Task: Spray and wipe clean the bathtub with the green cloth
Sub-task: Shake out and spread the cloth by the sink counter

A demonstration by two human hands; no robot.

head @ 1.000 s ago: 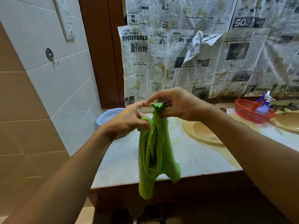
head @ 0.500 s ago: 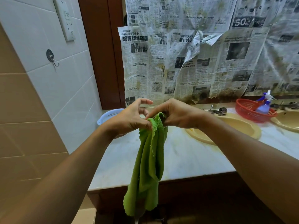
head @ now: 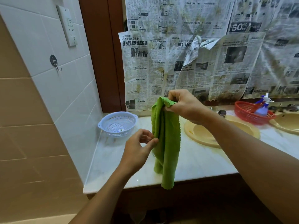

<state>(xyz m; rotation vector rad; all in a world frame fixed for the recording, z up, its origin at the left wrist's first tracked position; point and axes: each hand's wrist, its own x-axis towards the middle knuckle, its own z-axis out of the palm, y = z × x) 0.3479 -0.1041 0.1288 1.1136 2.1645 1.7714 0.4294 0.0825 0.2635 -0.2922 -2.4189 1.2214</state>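
Cloth (head: 166, 139) hangs over the worktop (head: 113, 167), its top corner in the right hand's (head: 182, 105) pinching grip, left hand (head: 137, 151) pinching its edge; the spray bottle (head: 263, 107) sits untouched in the basket (head: 247, 113), so spraying and wiping apparently remain.

One camera sits on the person's head, looking forward and down, close over the left hand (head: 137, 152), right hand (head: 182, 105) and worktop (head: 111, 160).

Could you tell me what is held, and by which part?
The green cloth: right hand grips its top corner; left hand pinches its left edge midway.
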